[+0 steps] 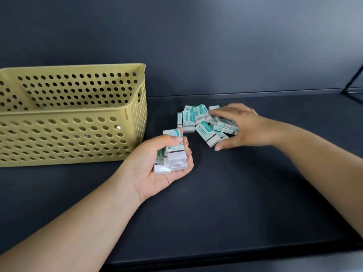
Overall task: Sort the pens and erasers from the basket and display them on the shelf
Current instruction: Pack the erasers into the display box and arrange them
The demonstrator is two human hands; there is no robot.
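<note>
A yellow perforated basket (78,114) stands on the dark shelf (235,193) at the left. My left hand (155,169) is palm up and grips a small stack of white erasers with teal sleeves (174,154), thumb on top. To the right, a loose pile of the same erasers (196,120) lies on the shelf. My right hand (235,126) reaches over the pile's right side, its fingers curled round a few erasers (225,127). No pens are visible.
The shelf's dark back wall (196,46) rises behind the pile. A dark metal bracket (351,81) slants at the far right. The shelf's front edge (235,254) runs along the bottom.
</note>
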